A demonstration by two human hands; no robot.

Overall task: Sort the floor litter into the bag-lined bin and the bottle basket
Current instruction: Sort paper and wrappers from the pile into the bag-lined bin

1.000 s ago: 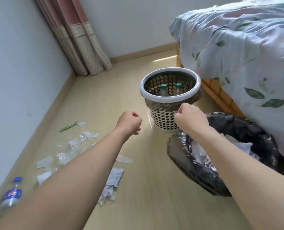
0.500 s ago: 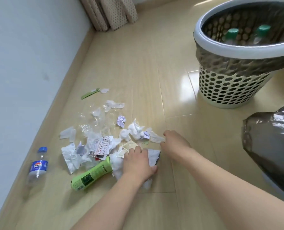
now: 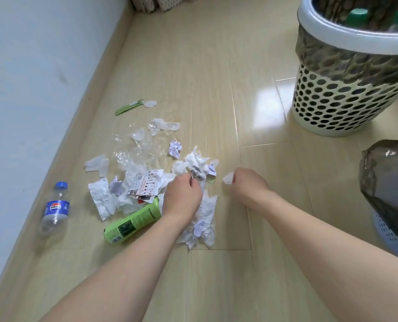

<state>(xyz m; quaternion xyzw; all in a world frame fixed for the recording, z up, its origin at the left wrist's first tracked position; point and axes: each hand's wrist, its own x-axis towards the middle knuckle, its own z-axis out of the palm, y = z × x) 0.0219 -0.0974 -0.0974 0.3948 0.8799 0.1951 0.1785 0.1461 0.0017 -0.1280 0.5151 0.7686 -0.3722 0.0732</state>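
Crumpled paper and clear plastic scraps [image 3: 144, 163] lie strewn on the wooden floor. My left hand [image 3: 181, 196] grips a crumpled printed paper [image 3: 196, 175] at the pile's right side, above a white tissue wad [image 3: 203, 219]. Just to the right, my right hand [image 3: 249, 189] pinches a small white scrap [image 3: 228, 178]. A green bottle [image 3: 133, 221] lies beside my left wrist. A clear Pepsi bottle [image 3: 55, 208] lies near the wall. The perforated bottle basket [image 3: 346, 98] holds green-capped bottles at the top right. The bag-lined bin [image 3: 390, 189] sits at the right edge.
A white wall with a skirting board [image 3: 61, 159] runs along the left. Curtain hems [image 3: 146, 3] hang at the top. A green strip [image 3: 127, 108] lies apart from the pile, toward the wall.
The view dropped from the basket and bin to the floor pile. Both hands came down onto the litter; the left has gathered printed paper and the right has pinched a white scrap.
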